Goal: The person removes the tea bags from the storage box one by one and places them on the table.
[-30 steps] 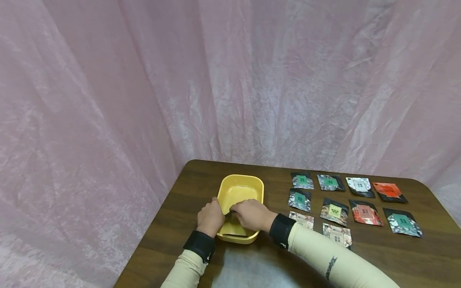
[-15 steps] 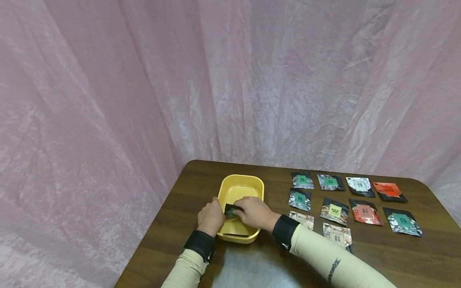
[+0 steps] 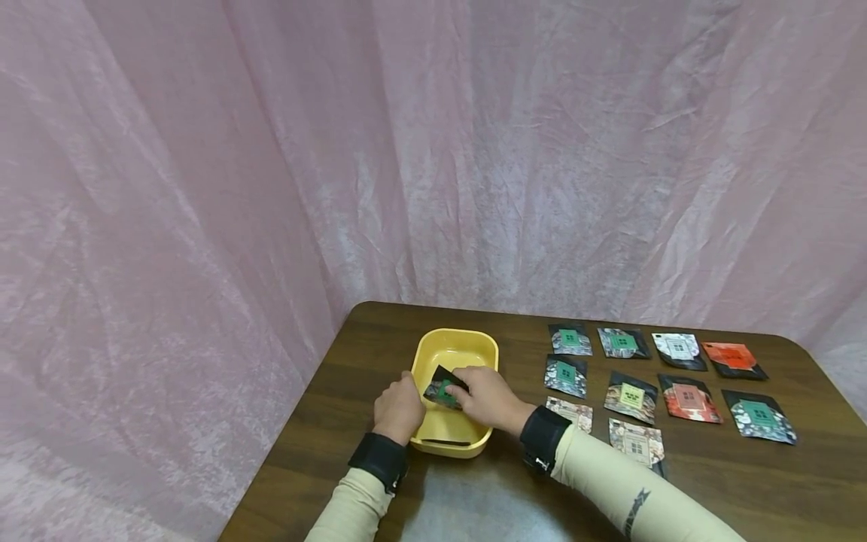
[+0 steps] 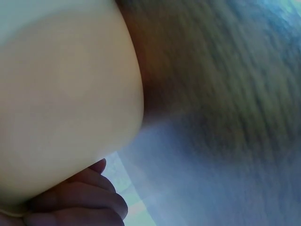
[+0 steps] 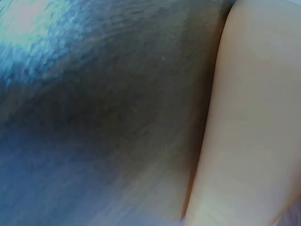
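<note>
A yellow plastic tub (image 3: 452, 348) stands on the dark wooden table (image 3: 379, 339). My left hand (image 3: 400, 410) grips the tub's near left rim, and its fingers (image 4: 80, 200) curl under the tub's wall (image 4: 66, 103). Just above the tub's middle, my right hand (image 3: 486, 397) pinches a small black packet with a green label (image 3: 442, 390). Another dark packet (image 3: 443, 439) lies on the tub's floor near the front. The right wrist view shows only the tub's outer wall (image 5: 254, 117) and the tabletop (image 5: 108, 117).
Several patterned packets lie in rows on the table to the right of the tub, from a green one (image 3: 569, 339) to an orange one (image 3: 734, 359) and a teal one (image 3: 757, 415). A pink curtain (image 3: 339, 150) hangs behind and to the left.
My right hand has lifted the green-labelled packet up out of the tub and shifted slightly right. My left hand has stayed on the tub's rim.
</note>
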`<state>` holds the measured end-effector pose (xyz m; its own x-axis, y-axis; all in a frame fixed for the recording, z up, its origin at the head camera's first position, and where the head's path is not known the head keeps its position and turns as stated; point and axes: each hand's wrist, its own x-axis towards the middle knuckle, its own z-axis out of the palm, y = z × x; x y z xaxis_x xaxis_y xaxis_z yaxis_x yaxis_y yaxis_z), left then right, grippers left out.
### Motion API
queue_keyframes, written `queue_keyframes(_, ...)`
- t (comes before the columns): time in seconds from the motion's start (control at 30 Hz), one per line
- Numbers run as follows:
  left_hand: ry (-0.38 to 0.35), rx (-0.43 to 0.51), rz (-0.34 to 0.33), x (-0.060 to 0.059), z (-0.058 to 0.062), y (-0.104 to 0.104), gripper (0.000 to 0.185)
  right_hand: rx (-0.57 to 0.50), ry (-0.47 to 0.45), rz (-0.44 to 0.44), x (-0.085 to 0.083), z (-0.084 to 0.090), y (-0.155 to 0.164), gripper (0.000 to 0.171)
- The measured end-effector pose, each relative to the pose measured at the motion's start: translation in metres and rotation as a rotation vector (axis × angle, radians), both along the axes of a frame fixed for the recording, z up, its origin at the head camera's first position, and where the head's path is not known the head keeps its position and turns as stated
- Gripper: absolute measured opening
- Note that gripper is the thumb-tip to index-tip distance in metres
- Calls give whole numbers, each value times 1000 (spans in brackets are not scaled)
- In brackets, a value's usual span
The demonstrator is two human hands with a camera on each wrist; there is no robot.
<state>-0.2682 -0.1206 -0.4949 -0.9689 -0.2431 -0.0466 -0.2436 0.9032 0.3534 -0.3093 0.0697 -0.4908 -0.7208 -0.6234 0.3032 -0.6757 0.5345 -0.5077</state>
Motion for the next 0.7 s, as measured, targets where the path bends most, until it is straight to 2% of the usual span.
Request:
queue_keyframes(0.1,-3,-5,4,1,0,1,32,-48,-48,-12,1,1,2,27)
queue_keyframes(0.2,-10,-11,11,1,1,2,32,-129,-132,-22,1,4,4,18)
queue_keyframes(0.3,-21,-12,13,1,1,4,31,-231,-281,-37,2,6,8,12)
queue_keyframes(0.47,-25,-11,13,2,1,6,28,-386,-525,-57,8,9,13,18)
queue_keyframes(0.6,-12,-13,11,2,2,5,26,-426,-576,-66,11,10,20,23)
queue_keyframes(0.7,-4,-9,10,2,2,4,28,-426,-557,-60,13,15,29,26)
